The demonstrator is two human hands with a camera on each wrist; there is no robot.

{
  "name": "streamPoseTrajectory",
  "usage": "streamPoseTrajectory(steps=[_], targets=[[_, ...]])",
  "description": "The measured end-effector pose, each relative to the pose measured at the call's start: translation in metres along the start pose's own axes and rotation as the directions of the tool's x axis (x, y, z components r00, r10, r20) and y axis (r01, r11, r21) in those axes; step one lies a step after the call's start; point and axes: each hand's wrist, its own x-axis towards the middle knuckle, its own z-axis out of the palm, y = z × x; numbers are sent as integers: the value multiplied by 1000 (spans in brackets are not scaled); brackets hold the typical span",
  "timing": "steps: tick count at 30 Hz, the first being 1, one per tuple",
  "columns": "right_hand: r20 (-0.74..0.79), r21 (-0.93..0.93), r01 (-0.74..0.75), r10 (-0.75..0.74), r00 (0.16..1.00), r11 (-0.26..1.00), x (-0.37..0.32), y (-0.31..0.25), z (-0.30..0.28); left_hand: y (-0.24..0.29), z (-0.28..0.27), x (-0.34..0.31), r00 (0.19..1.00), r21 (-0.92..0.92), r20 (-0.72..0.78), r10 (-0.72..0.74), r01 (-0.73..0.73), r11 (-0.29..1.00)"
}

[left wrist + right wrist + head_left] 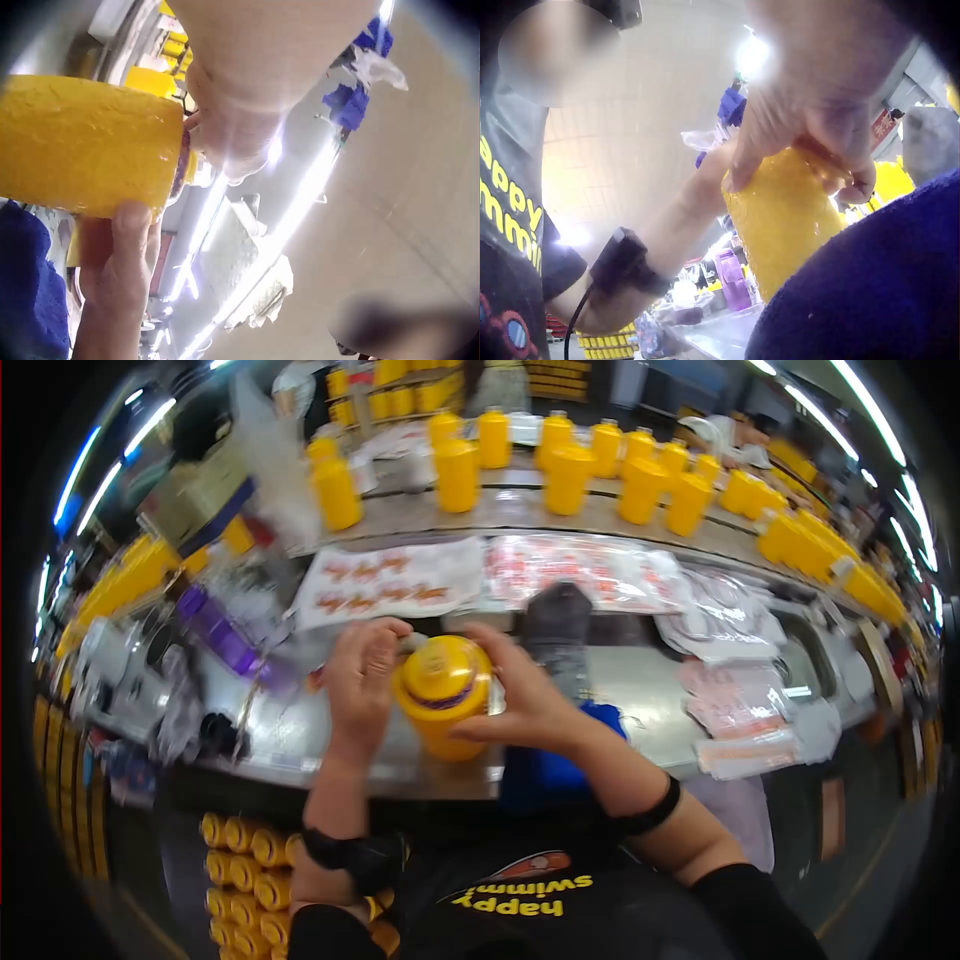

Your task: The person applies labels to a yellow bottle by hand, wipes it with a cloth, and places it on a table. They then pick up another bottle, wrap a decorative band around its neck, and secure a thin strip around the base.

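A yellow bottle (440, 725) with a domed top and a purple ring at its neck stands upright on the metal table. My right hand (525, 695) grips its right side, thumb across the front; in the right wrist view its fingers bend over the yellow body (780, 217). At the upper left side is my left hand (362, 680), its bent fingers at the bottle's neck. The left wrist view shows this hand (232, 97) by the ring, and my right thumb pressed on the yellow wall (82, 142). The left fingertips are partly hidden.
Sticker sheets (385, 582) lie behind the bottle, with more yellow bottles (568, 480) on a shelf beyond. A blue cloth (545, 775) and a dark grey object (557, 630) are at right, a purple bottle (215, 630) at left. Plastic-wrapped sheets (735, 700) lie far right.
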Motion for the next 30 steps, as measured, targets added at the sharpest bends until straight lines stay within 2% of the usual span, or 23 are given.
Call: streamPoseTrajectory(steps=[1, 4, 7, 11, 14, 16, 17, 20, 30], targets=[[21, 37, -25, 24, 1000, 999, 4, -5, 1, 5, -4, -12, 993, -23, -65, -101, 100, 995], [36, 35, -61, 59, 998, 998, 3, -9, 1, 11, 4, -42, 949, 236, -253, 190, -130, 963], [33, -25, -80, 81, 996, 996, 2, -11, -2, 15, 10, -64, 913, 370, -258, 315, -207, 905], [38, -78, -110, 114, 993, 991, 2, -19, -2, 13, 11, -74, 898, 462, -205, 389, -262, 848], [19, -86, -81, 83, 996, 993, 2, -16, -1, 10, 6, -70, 933, 314, -193, 303, -233, 920], [3, -53, -43, 43, 999, 998, 3, -11, 1, 4, 12, -66, 966, 48, -203, 159, -153, 987], [7, -35, -60, 60, 998, 998, 3, -13, 1, 2, 17, -63, 977, -85, -194, 87, -105, 991], [19, 5, -85, 85, 996, 996, 5, -18, 0, 3, 29, -53, 981, -286, -186, -53, -2, 958], [-2, -50, -63, 62, 998, 997, 9, -12, 5, -9, 28, -50, 991, -335, -95, -94, 57, 941]])
